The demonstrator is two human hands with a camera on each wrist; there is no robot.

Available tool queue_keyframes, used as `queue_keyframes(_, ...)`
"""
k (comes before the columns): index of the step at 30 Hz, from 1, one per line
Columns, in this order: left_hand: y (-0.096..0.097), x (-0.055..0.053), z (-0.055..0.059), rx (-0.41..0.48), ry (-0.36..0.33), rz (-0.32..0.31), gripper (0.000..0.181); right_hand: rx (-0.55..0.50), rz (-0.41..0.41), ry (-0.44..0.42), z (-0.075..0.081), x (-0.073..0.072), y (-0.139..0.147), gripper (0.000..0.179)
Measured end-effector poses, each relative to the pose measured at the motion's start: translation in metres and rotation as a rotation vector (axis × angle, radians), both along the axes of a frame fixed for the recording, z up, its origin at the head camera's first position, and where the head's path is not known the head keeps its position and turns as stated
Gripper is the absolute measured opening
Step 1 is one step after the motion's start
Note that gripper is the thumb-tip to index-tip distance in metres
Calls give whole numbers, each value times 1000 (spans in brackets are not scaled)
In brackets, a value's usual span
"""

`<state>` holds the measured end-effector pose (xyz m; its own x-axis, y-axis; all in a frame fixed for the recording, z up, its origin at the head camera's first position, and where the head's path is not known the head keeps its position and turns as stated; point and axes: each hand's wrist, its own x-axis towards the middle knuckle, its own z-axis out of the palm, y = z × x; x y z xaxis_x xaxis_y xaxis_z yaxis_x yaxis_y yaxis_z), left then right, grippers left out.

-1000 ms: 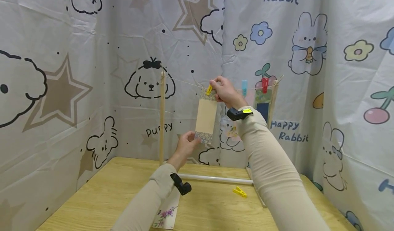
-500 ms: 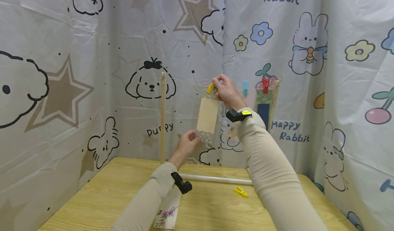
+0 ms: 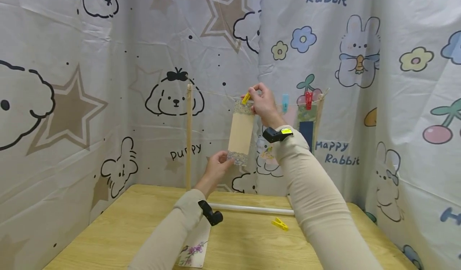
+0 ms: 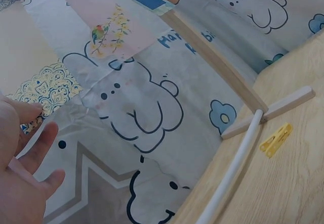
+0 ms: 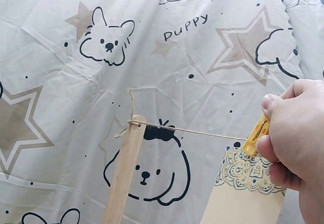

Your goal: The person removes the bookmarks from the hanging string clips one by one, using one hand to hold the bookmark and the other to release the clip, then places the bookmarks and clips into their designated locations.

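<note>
A cream bookmark card (image 3: 240,133) with lace-patterned ends hangs slightly tilted at the string. My right hand (image 3: 265,105) pinches a yellow clothespin (image 5: 257,135) at the card's top edge, beside the string (image 5: 202,131). Whether the clothespin's tips have closed over both card and string I cannot tell. Below, my left hand (image 3: 215,169) holds the card's lower patterned corner between thumb and finger; the left wrist view shows its other fingers (image 4: 38,148) spread. To the right on the string are a blue clothespin (image 3: 285,103) and a red clothespin (image 3: 308,101), with cards under them.
A wooden post (image 3: 189,138) holds the string's left end, another post (image 4: 217,59) its right. A white rod (image 3: 252,209) runs low between them. On the table (image 3: 119,226) lie a yellow clothespin (image 3: 279,224) and a flower-printed card (image 3: 194,250). Printed curtains surround it.
My right hand has risen slightly with the clothespin, tilting it more at the card's top. The left hand keeps its hold on the lower corner.
</note>
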<state>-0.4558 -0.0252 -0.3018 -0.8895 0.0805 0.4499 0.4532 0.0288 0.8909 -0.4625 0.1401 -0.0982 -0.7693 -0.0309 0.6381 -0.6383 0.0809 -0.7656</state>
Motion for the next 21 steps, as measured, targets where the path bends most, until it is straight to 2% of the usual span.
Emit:
queue_keyframes(6, 0, -1, -2, 10, -7, 5, 26, 17, -16, 38, -1, 1, -1, 19)
queue_keyframes(11, 0, -2, -3, 12, -14, 3, 29, 5, -42, 85, -1, 4, 0, 18)
queue_keyframes(15, 0, -3, -2, 11, -1, 10, 26, -4, -48, 90, 2, 6, 0, 18)
queue_keyframes(21, 0, -3, 1, 9, 19, 13, 18, -17, -34, 61, 5, 8, -1, 37)
